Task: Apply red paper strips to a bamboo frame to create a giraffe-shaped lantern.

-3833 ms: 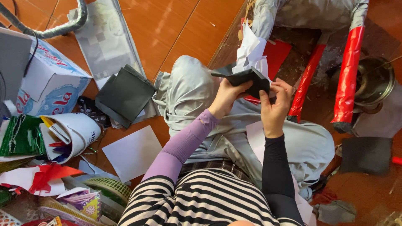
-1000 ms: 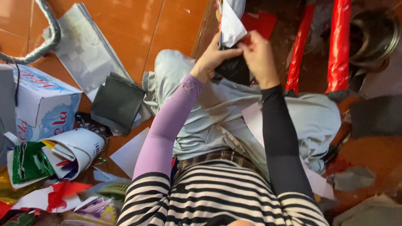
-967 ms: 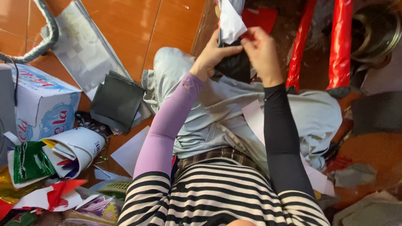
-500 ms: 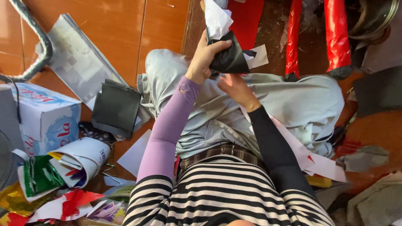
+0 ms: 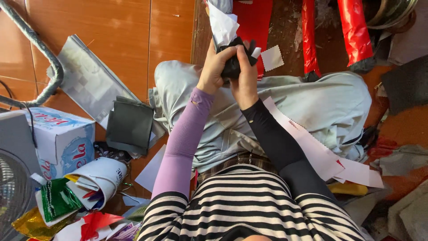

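Black folded piece (image 5: 235, 62) gripped at upper centre of frame, fingers of left hand (image 5: 215, 67) and right hand (image 5: 244, 76) closed around it, white paper (image 5: 221, 24) sticking up above. Below, grey-trousered knees (image 5: 312, 102); dark grey sheets (image 5: 130, 126) on orange floor (image 5: 111, 27), centre left.

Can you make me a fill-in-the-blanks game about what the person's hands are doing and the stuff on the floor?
1. Both hands, the left hand and the right hand, grip one small ____ bundle.
2. The left arm wears a ____ sleeve.
3. The stack of dark grey sheets lies on the ____ side of the person's knees.
4. The shirt has black and white ____.

Missing words: black; purple; left; stripes
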